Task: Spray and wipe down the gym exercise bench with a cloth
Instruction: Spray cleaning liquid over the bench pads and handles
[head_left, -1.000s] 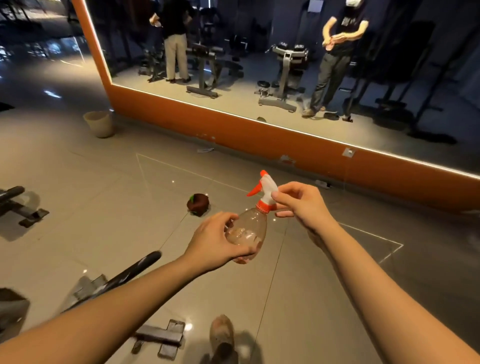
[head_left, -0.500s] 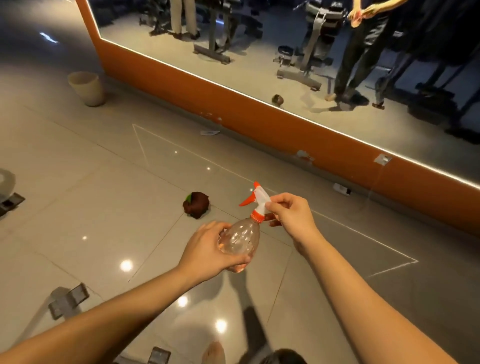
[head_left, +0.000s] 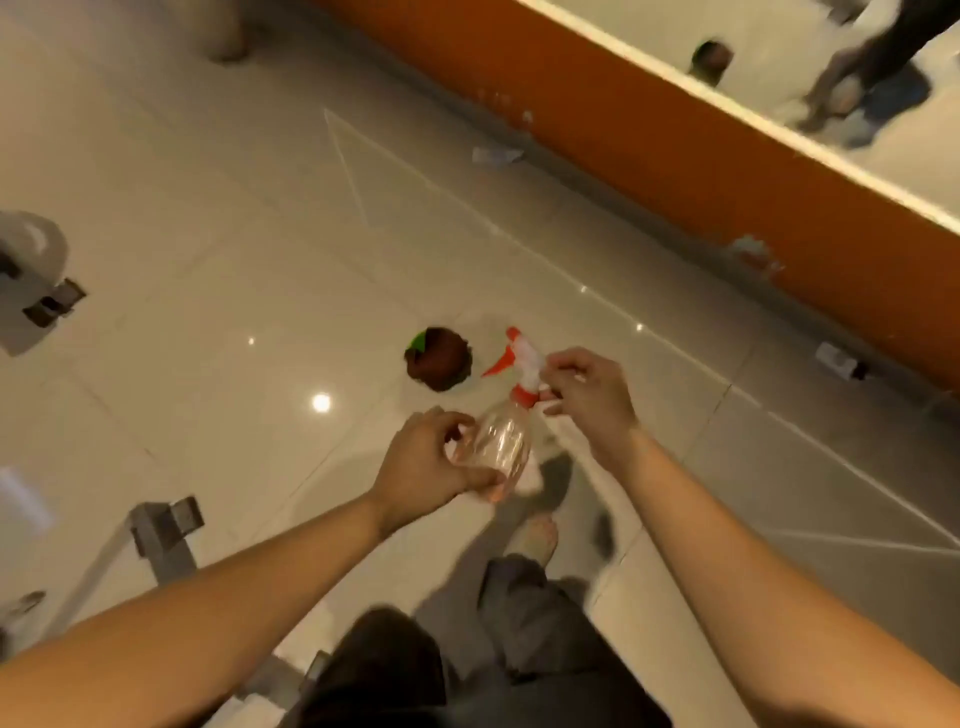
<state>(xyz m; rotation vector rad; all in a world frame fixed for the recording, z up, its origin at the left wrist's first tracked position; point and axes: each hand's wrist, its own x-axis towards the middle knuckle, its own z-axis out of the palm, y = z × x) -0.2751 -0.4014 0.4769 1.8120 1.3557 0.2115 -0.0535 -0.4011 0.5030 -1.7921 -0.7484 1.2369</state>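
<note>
Clear plastic forms the body of the spray bottle (head_left: 501, 441), which is topped by an orange and white trigger head (head_left: 519, 364). In the head view, the only one given, the bottle is held tilted above the tiled floor (head_left: 234, 260), in front of the person's trouser leg (head_left: 524, 623). Its body is gripped by the left hand (head_left: 426, 462), with the fingers (head_left: 470, 475) curled round the lower half. The trigger head and collar are pinched from the right by the right hand (head_left: 587, 395), its fingertips pressed together on the white part. The picture is blurred, so it cannot be told whether the head is being screwed tight or only steadied.

A dark, bunched cloth (head_left: 439, 358) with a green patch is seen lying on the floor just beyond the bottle, well apart from the orange wall base (head_left: 649, 135) along the floor's far edge. Grey metal feet (head_left: 166, 530) are seen near the floor's left edge; they are judged to belong to gym equipment, but the bench top itself is not shown.

The step in hand is judged to be the readying of the sprayer, with nothing sprayed or wiped yet. Next, the cloth needs to be picked up, which calls for one hand to be freed, and the bottle has to be carried to the bench with its nozzle pointed at the pad.
</note>
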